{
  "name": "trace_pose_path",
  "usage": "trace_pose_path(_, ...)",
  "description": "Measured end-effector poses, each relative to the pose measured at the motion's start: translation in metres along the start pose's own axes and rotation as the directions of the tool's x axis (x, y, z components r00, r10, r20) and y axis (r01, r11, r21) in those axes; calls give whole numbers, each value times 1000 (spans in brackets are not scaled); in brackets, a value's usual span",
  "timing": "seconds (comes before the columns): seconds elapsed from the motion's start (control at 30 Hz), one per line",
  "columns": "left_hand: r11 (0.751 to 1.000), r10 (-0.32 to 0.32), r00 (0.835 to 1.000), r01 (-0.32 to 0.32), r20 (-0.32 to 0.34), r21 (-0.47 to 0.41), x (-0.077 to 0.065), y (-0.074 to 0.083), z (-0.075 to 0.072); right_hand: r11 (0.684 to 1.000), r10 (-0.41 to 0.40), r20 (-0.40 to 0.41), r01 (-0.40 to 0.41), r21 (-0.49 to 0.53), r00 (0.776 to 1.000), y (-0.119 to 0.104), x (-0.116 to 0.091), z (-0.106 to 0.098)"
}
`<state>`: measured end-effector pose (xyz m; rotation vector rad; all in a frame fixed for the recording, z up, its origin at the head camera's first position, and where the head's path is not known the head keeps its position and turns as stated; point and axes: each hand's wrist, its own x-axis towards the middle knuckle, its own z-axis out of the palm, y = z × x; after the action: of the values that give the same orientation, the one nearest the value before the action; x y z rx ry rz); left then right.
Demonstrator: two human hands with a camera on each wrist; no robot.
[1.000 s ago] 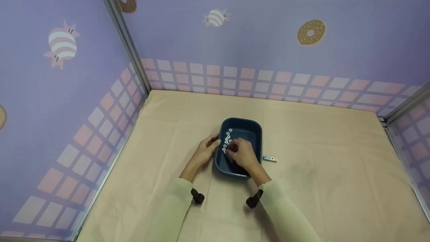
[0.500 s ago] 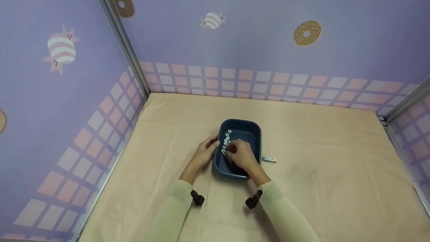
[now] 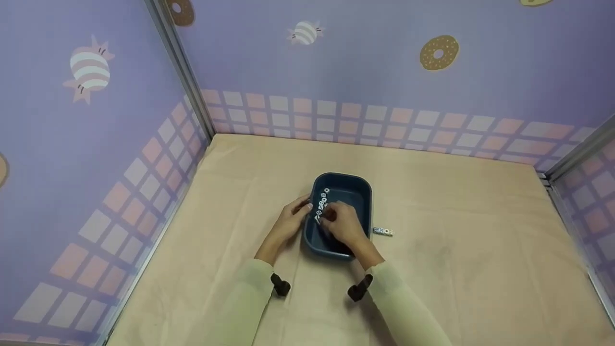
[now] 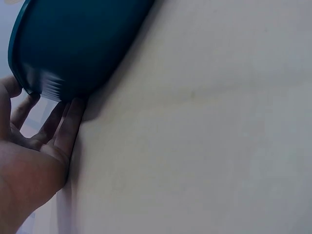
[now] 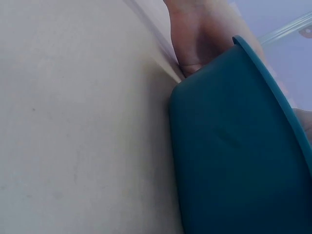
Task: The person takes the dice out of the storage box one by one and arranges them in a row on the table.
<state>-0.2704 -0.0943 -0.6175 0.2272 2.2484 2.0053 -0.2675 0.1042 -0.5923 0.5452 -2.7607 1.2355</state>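
A dark blue-green tub (image 3: 363,192) stands on the cloth. Along its left inner side runs a slanting row of several small white pieces (image 3: 321,204) with dark marks. At the tub's left wall, my left hand (image 3: 289,218) grips the rim, thumb on top; in the left wrist view its fingers (image 4: 69,126) lie against the outer wall. My right hand (image 3: 345,223) reaches inside, thumb and fingers curled together at a small white piece at the row's near end. Its fingertips are partly hidden. The right wrist view mostly shows the tub's outer wall (image 5: 234,146).
Just right of the tub lies a short strip of small blue and white patterned pieces (image 3: 383,232). Beige cloth (image 3: 456,230) covers the table. Purple printed panels (image 3: 365,62) with metal corner posts (image 3: 185,72) enclose it at the back and sides.
The head view has tilted slightly, shifting the whole scene a little down. Both hands and the tub keep nearly the same places, the right fingers staying at the row's near end.
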Motion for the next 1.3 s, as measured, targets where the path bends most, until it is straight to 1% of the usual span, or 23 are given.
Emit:
trace_pose_path(0.13,1000,-19,1000,19,1,-6,-2,-1,0,1000,11,-1,-11,11,1000,0,0,1)
trace_pose_path(0.27,1000,-7,1000,7,-11,8,-1,1,-1,1000,5,-15,-5,23,1000,0,1,0)
trace_pose_path(0.43,1000,-18,1000,18,-20,20,-2,2,-2,1000,-5,-16,5,15,1000,-1,2,1)
trace_pose_path(0.67,1000,-17,999,18,-35,17,-1,3,-2,999,-41,20,41,-30,999,-2,2,0)
trace_pose_path(0.83,1000,-22,999,22,-40,5,0,4,0,998,-45,36,47,-51,998,-2,3,0)
trace_pose_path(1.0,999,-31,999,30,-23,-25,0,3,0,993,-61,60,67,-93,996,0,2,2)
trace_pose_path(1.07,999,-38,999,37,-15,-40,0,1,1,991,-60,76,68,-113,995,1,1,3)
trace_pose_path(1.3,999,-49,998,48,-35,-22,0,2,2,990,-36,135,54,-133,990,0,2,4)
